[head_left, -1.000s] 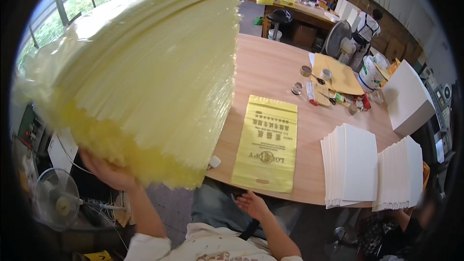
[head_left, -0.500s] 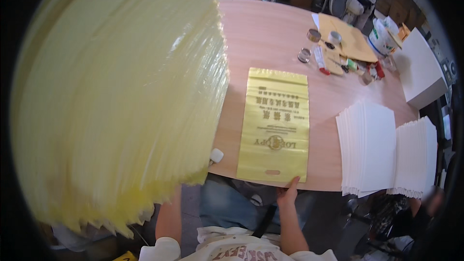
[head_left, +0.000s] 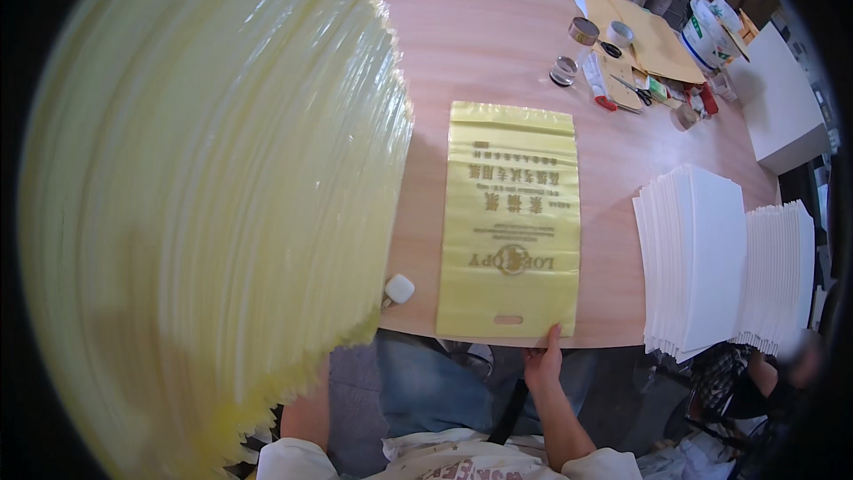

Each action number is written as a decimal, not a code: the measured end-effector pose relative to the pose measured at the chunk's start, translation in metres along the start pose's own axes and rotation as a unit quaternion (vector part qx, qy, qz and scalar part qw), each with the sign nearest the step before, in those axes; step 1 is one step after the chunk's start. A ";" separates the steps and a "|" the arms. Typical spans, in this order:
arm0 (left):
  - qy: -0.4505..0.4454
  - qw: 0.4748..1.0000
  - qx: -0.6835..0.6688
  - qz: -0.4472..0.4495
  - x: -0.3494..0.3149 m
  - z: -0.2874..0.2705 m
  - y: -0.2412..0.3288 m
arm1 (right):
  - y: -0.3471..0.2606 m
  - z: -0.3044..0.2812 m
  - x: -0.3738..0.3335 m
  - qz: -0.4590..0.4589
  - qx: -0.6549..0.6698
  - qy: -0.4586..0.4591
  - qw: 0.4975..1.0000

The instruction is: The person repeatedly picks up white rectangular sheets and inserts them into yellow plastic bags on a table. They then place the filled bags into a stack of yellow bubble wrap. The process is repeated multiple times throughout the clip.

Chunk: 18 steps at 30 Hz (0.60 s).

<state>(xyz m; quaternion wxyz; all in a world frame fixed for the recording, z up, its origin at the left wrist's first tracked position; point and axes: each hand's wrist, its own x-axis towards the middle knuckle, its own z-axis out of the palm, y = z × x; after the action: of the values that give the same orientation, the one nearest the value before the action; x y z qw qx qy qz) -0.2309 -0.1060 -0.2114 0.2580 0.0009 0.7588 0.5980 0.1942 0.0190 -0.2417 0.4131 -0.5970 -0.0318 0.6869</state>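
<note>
A single flat yellow plastic bag (head_left: 509, 236) with dark print and a handle slot lies near the table's front edge. At its near right corner is my right hand (head_left: 545, 359), thumb on top of the bag and the other fingers mostly hidden below. A tall, fanned pile of yellow plastic bags (head_left: 231, 178) fills the left of the view. My left forearm comes up beside this pile, and the left hand is hidden behind it. A small white rounded object (head_left: 400, 289) sits between the pile and the single bag.
Two stacks of white sheets, one nearer (head_left: 697, 258) and one farther right (head_left: 777, 271), stand at the table's right. Jars, tape, scissors (head_left: 633, 89) and brown envelopes (head_left: 653, 36) lie at the back right. Beyond are a white bucket (head_left: 708, 36) and a white box (head_left: 784, 102). Another person sits at the lower right.
The view has shifted slightly, so the table's back items sit higher in it. The yellow pile reaches lower at the left. My right hand stays at the bag's corner.
</note>
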 end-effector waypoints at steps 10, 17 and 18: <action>-0.073 0.997 -0.018 0.033 0.060 0.071 0.030 | -0.001 -0.002 -0.004 0.005 -0.012 0.014 1.000; -0.147 0.984 -0.052 0.086 0.121 0.171 0.080 | -0.002 0.001 -0.008 -0.003 -0.006 0.009 1.000; -0.156 0.982 -0.060 0.093 0.129 0.186 0.087 | 0.000 -0.002 -0.005 0.001 -0.011 0.016 1.000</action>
<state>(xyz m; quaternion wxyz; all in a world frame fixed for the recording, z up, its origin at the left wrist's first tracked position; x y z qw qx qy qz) -0.2970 0.1273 -0.2110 0.3159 0.1489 0.6691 0.6560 0.1955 0.0151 -0.2379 0.4067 -0.6126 -0.0319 0.6770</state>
